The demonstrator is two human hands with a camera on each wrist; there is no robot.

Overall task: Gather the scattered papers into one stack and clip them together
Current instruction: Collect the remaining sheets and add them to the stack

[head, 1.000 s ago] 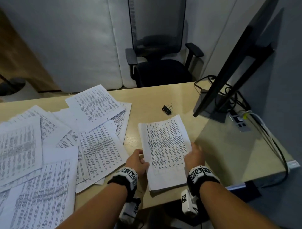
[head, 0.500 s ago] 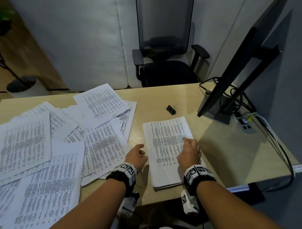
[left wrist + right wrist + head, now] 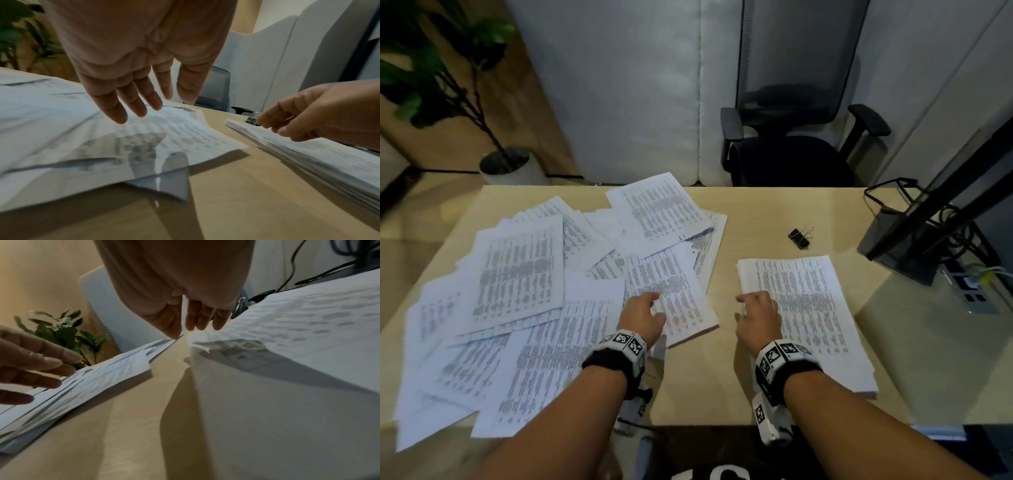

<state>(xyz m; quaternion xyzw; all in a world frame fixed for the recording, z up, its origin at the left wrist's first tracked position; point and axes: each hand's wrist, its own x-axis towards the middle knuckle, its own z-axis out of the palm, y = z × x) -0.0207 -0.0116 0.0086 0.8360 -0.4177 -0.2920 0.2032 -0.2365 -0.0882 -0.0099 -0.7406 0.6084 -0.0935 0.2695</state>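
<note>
A neat stack of printed papers [image 3: 811, 315] lies on the right half of the desk; it also fills the right wrist view [image 3: 287, 361]. Scattered printed sheets [image 3: 524, 291] cover the left half. My left hand [image 3: 643, 308] hovers with straight fingers just above the nearest loose sheet [image 3: 164, 138], holding nothing. My right hand [image 3: 756, 308] hangs over the stack's left edge, fingers relaxed and empty [image 3: 193, 324]. A black binder clip [image 3: 799, 237] lies beyond the stack.
A monitor [image 3: 941, 212] with cables and a hub stands at the right edge of the beige desk [image 3: 753, 222]. A black office chair [image 3: 791, 147] and a potted plant [image 3: 448, 85] are behind the desk.
My left hand left the stack's left edge and moved left over the loose sheets. My right hand slid from the stack's right side to its left edge. The camera tilted up.
</note>
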